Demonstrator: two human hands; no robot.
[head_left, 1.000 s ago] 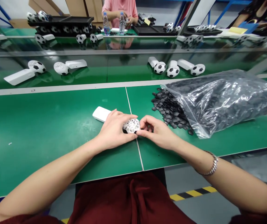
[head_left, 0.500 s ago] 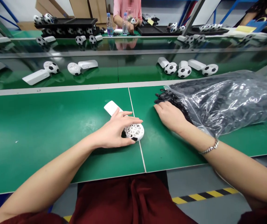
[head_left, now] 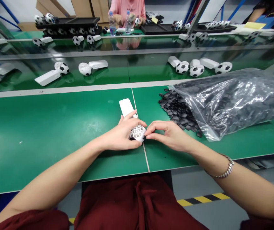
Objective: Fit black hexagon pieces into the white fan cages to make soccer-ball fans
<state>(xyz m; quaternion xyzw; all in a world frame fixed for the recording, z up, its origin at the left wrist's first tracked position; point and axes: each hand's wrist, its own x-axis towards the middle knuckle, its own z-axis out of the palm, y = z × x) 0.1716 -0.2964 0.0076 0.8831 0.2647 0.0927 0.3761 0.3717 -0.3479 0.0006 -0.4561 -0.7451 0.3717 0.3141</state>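
Note:
A white product with a round football-patterned head and a flat white handle rests on the green table. My left hand is wrapped round the head, thumb at its near side and fingers over its far side. At the head's right edge, my right hand is closed in a pinch; whatever is between its fingertips is too small to make out. Beyond that hand lies a pile of small black pieces, spilling from a clear plastic bag.
Behind the green table runs a glossy belt carrying several similar football-headed products. Across it are two bottles, black trays and a person in a pink shirt. Another person is partly visible at the far right.
My right hand has left the black pile and come left to the football head, its fingers now pinched. The handle has swung more upright. Products on the near belt have shifted right.

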